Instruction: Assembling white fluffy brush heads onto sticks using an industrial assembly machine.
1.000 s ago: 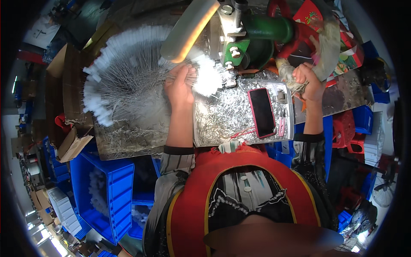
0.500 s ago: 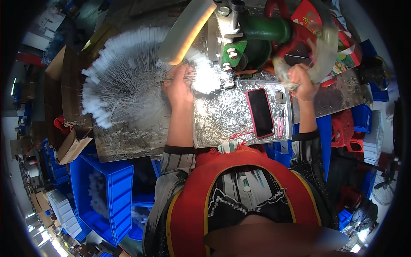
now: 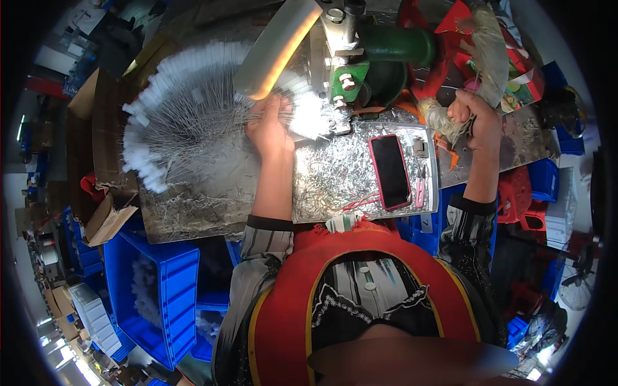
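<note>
Hands well apart. Left hand closed around some thin wire stems of the white-tipped brushes, beside the lamp and left of the green machine. Other brushes lie fanned over the far left of the bench. Right hand clamped on the wrapped handle, right of the machine. Phone lies on the silver tray, between the hands, nearer the person. Blue bin near left.
</note>
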`<control>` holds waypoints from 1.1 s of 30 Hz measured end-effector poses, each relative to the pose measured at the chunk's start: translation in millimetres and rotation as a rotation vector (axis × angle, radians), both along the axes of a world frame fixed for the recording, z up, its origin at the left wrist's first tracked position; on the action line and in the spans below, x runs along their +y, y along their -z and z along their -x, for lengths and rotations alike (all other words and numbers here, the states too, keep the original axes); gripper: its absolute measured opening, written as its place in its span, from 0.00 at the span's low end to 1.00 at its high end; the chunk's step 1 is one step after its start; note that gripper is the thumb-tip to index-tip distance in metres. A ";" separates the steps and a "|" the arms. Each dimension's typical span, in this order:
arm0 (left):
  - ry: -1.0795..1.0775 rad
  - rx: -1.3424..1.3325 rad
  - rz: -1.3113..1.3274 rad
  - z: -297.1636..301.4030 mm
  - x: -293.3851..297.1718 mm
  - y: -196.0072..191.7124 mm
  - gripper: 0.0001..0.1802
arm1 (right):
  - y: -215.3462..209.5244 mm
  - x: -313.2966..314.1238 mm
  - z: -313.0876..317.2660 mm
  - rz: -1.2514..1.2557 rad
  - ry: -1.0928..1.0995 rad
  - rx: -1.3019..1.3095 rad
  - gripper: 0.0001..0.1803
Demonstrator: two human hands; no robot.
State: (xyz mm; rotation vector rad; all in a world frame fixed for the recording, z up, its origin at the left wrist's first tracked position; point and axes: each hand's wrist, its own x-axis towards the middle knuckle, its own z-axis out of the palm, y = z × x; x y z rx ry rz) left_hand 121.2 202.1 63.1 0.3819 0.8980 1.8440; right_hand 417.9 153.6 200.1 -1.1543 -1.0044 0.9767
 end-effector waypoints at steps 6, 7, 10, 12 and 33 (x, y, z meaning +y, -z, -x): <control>-0.023 0.017 0.018 -4.1 3.0 -4.3 0.08 | -1.1 3.5 -7.7 0.038 -0.031 -0.008 0.10; -0.024 0.012 0.008 -4.0 4.0 -4.0 0.08 | -0.7 3.4 -7.2 0.040 -0.013 -0.003 0.10; -0.042 0.018 0.016 -0.8 3.0 -4.4 0.08 | 3.4 4.3 -1.6 0.016 -0.010 0.007 0.11; -0.040 0.021 0.032 -2.4 3.1 -4.1 0.08 | 14.0 0.8 1.0 -0.085 0.015 -0.023 0.11; -0.108 -0.060 0.043 -2.6 3.9 -1.7 0.06 | 0.6 3.1 -2.4 0.046 0.015 0.010 0.09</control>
